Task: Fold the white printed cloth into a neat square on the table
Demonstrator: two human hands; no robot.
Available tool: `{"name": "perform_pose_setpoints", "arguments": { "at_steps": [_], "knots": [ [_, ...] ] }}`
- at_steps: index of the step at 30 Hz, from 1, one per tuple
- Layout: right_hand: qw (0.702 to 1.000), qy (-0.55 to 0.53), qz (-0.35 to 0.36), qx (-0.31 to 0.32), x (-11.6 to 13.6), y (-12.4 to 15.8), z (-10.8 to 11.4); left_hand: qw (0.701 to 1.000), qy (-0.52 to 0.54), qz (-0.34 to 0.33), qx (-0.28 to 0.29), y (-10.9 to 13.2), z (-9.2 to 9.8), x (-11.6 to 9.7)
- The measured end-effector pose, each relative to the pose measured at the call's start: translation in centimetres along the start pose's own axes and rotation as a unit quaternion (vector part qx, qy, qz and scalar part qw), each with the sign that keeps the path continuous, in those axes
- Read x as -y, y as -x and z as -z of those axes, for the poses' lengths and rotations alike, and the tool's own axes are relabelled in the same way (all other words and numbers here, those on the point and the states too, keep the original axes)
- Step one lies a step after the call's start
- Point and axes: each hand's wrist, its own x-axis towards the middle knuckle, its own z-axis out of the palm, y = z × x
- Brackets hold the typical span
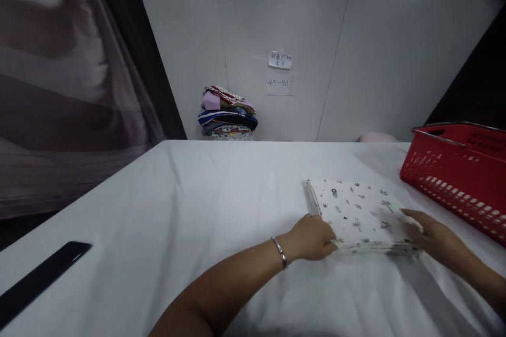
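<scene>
A folded white cloth (pixel 356 210) printed with small palms and leaves lies on the white-covered table, its folded layers showing along the near edge. My left hand (pixel 314 237), with a silver bracelet at the wrist, is closed on the cloth's near left corner. At the right edge of the cloth is my right hand (pixel 430 231), slightly blurred, its fingers gripping that side near the front corner. The cloth's underside is hidden.
A red plastic basket (pixel 454 168) with a metal handle stands at the right. A stack of folded fabrics (pixel 228 116) sits beyond the table's far edge, by the wall. A dark flat strip (pixel 43 279) lies at the left. Paper labels (pixel 280 72) are on the wall.
</scene>
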Motion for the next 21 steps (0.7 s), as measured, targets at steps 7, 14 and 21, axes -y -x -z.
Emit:
{"name": "perform_pose_setpoints", "arguments": {
  "at_steps": [7,14,21],
  "knots": [
    [0.941,0.105,0.295,0.126,8.5,2.3,-5.9,0.960,0.255,0.078,0.090,-1.5,2.2,4.0],
    [0.924,0.149,0.330,0.124,7.6,3.1,-7.4,0.947,0.178,0.242,-0.112,-5.5,2.7,11.1],
    [0.915,0.143,0.353,0.131,7.7,3.0,-7.2,0.946,0.262,0.181,-0.062,-8.1,1.8,13.4]
  ]
}}
